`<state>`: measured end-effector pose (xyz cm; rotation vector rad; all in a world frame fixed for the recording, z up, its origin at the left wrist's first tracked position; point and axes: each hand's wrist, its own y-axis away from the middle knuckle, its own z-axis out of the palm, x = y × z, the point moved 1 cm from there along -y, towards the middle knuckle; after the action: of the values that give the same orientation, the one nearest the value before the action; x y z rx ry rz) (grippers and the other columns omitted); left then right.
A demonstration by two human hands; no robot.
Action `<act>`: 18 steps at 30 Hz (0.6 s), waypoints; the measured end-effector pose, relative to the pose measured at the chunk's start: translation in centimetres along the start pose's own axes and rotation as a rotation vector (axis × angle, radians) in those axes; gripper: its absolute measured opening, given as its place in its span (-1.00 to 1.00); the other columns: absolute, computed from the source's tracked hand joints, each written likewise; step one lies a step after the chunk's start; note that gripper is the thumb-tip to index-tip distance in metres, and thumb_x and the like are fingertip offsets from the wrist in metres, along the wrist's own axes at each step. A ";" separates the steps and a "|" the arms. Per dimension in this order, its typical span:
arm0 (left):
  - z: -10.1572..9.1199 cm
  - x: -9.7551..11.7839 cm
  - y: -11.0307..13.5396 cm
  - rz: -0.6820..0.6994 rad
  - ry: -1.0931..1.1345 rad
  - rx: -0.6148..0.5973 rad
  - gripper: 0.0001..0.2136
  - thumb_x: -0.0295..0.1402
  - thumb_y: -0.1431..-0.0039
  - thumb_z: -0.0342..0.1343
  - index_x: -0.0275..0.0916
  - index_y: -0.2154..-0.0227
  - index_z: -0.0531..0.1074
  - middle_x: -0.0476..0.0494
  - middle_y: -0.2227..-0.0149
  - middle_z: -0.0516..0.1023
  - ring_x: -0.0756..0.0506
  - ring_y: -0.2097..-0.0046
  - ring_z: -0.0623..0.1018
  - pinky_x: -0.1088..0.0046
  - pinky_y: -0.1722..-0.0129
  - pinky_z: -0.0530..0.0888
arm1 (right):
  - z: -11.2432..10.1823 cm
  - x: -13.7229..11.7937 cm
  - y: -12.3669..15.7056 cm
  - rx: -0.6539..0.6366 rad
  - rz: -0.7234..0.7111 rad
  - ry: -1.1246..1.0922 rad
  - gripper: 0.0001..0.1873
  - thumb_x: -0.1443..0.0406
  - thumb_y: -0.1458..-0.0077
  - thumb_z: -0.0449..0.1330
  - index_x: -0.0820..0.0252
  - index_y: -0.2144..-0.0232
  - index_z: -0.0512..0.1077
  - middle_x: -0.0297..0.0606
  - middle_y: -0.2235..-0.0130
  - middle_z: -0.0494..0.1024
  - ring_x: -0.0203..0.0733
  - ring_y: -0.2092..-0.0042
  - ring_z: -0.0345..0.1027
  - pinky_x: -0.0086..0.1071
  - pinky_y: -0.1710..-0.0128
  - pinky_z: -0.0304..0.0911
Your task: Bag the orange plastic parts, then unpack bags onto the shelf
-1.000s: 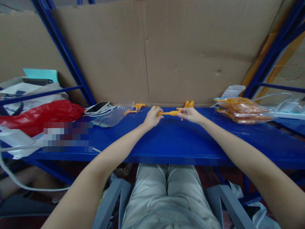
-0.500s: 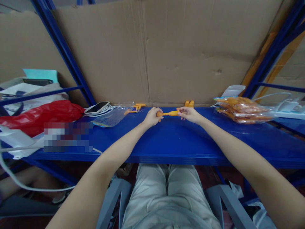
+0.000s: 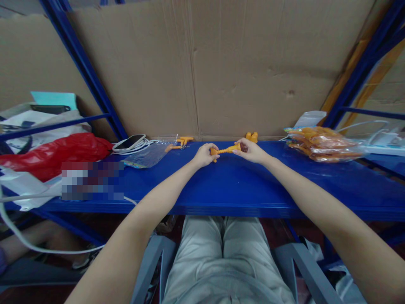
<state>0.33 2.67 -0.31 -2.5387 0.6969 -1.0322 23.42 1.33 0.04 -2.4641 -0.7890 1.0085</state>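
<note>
Both of my hands hold one small orange plastic toy part [image 3: 225, 150] above the blue shelf [image 3: 240, 185], near its far edge. My left hand [image 3: 204, 154] pinches its left end, where a short piece sticks down. My right hand [image 3: 251, 150] is closed on its right end, with something dark showing between the fingers. A little behind my right hand lies another orange piece [image 3: 252, 136]. More orange pieces [image 3: 180, 142] lie to the left of my left hand.
A clear plastic bag [image 3: 148, 154], a phone [image 3: 129, 142] and white cables sit at the left. A red bag [image 3: 53, 153] lies further left. Bags of orange parts [image 3: 322, 145] are stacked at the right. Cardboard [image 3: 253, 67] backs the shelf.
The orange part has tilted, its left end lower and its right end higher. My right hand has turned slightly; both hands stay in about the same place.
</note>
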 end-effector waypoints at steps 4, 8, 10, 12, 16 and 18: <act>0.0 -0.3 -0.1 -0.006 0.021 -0.009 -0.76 -0.51 0.08 0.32 -0.28 0.29 0.48 -0.02 0.35 0.44 0.07 0.46 0.38 0.44 0.35 0.45 | -0.4 -1.0 0.2 -0.017 -0.167 0.299 -0.62 0.07 -0.18 0.13 0.25 0.13 0.40 -0.09 0.26 0.51 -0.04 0.24 0.41 -0.20 0.22 0.31; 0.0 0.0 0.0 0.013 0.021 0.002 -0.78 -0.52 0.07 0.31 -0.27 0.31 0.49 -0.03 0.34 0.43 0.05 0.42 0.40 0.41 0.30 0.47 | -0.6 -2.1 0.2 -0.095 -0.281 0.626 -0.71 0.20 -0.19 0.12 0.25 0.11 0.44 0.01 0.14 0.52 0.08 0.09 0.38 -0.12 0.10 0.23; 0.0 0.4 0.1 0.029 0.003 0.019 -0.79 -0.53 0.07 0.31 -0.27 0.32 0.49 -0.03 0.33 0.42 0.02 0.37 0.42 0.37 0.24 0.48 | -0.3 -2.4 0.2 -0.108 -0.278 0.765 -0.71 0.29 -0.19 0.09 0.30 0.10 0.46 0.06 0.14 0.53 0.13 0.07 0.37 -0.07 0.06 0.19; -0.1 0.7 0.2 0.051 -0.019 0.038 -0.79 -0.54 0.08 0.31 -0.26 0.34 0.48 -0.03 0.32 0.42 0.00 0.32 0.44 0.34 0.18 0.48 | 0.0 -2.5 0.1 -0.113 -0.276 0.812 -0.67 0.34 -0.19 0.05 0.36 0.06 0.47 0.11 0.13 0.54 0.14 0.06 0.37 -0.05 0.05 0.18; -0.2 1.1 0.4 0.081 -0.060 0.044 -0.79 -0.54 0.06 0.30 -0.24 0.33 0.47 -0.03 0.32 0.43 -0.03 0.28 0.44 0.33 0.15 0.47 | 0.2 -1.9 0.0 -0.127 -0.299 0.706 -0.61 0.35 -0.19 0.05 0.37 -0.02 0.45 0.13 0.09 0.54 0.13 0.05 0.38 -0.03 0.05 0.22; -0.2 1.4 0.5 0.103 -0.082 0.042 -0.79 -0.54 0.06 0.30 -0.23 0.32 0.48 -0.03 0.32 0.43 -0.04 0.27 0.45 0.34 0.15 0.46 | 0.0 -1.3 0.0 -0.132 -0.298 0.618 -0.64 0.34 -0.18 0.08 0.33 0.02 0.48 0.10 0.10 0.55 0.12 0.05 0.40 -0.03 0.04 0.24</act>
<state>0.90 1.46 0.34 -2.4665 0.7658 -0.8943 22.65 0.51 0.74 -2.4467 -0.9751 0.0724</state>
